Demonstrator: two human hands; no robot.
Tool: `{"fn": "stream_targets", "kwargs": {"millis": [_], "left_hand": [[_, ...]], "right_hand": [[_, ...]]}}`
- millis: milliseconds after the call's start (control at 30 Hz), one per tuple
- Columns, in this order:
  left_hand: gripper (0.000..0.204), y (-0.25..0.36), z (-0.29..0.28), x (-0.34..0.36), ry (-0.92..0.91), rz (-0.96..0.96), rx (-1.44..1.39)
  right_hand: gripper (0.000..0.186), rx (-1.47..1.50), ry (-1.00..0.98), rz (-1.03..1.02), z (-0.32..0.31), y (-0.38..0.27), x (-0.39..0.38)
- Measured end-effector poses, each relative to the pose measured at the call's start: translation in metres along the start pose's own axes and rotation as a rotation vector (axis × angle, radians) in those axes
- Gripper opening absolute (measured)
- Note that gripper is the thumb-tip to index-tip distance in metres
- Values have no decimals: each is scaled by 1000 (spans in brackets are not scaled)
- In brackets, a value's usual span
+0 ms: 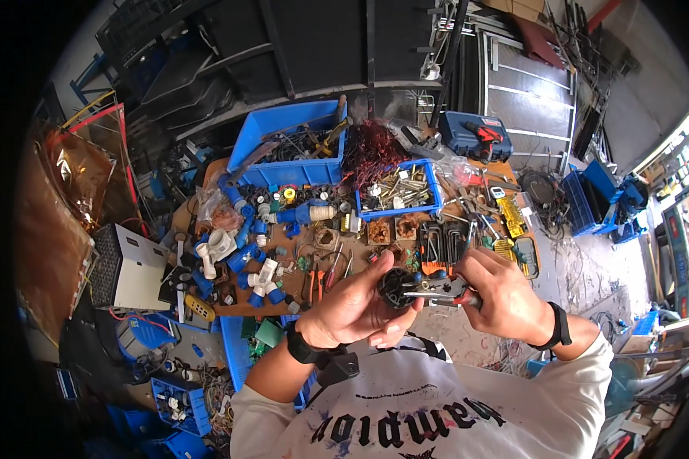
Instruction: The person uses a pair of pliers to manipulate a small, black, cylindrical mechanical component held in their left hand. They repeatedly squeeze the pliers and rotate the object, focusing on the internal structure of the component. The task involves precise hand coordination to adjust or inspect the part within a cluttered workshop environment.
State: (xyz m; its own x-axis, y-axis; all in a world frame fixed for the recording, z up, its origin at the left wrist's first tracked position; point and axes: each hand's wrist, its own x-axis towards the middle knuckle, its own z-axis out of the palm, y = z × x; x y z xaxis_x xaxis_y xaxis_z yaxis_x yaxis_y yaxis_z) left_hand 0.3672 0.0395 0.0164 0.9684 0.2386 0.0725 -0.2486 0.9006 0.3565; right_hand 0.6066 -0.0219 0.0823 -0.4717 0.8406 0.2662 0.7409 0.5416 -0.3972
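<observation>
A round black part [394, 286], open and hollow at its face, rests in the fingers of my left hand [346, 309], between the thumb and the curled fingers. My right hand [505, 297] is closed round the handles of a pair of pliers [442, 291]. The metal jaws point left and reach the black part's near right side; whether they grip anything there is too small to tell. Both hands are above the front edge of the cluttered workbench [295, 256].
Behind my hands are a large blue bin [287, 172] of tools and a smaller blue crate [396, 206] of metal pieces. White and blue pipe fittings [264, 279] lie left. Hex keys [442, 243], yellow bit cases [511, 216] and a blue toolbox [471, 136] sit right.
</observation>
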Motion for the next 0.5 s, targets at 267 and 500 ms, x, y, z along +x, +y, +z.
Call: {"fn": "stream_targets", "kwargs": {"millis": [267, 500], "left_hand": [[52, -29, 21, 11, 523, 799, 1071], [60, -14, 6, -1, 20, 178, 355]], "right_hand": [[30, 55, -31, 114, -1, 0, -3], [29, 138, -88, 123, -1, -5, -8]]}}
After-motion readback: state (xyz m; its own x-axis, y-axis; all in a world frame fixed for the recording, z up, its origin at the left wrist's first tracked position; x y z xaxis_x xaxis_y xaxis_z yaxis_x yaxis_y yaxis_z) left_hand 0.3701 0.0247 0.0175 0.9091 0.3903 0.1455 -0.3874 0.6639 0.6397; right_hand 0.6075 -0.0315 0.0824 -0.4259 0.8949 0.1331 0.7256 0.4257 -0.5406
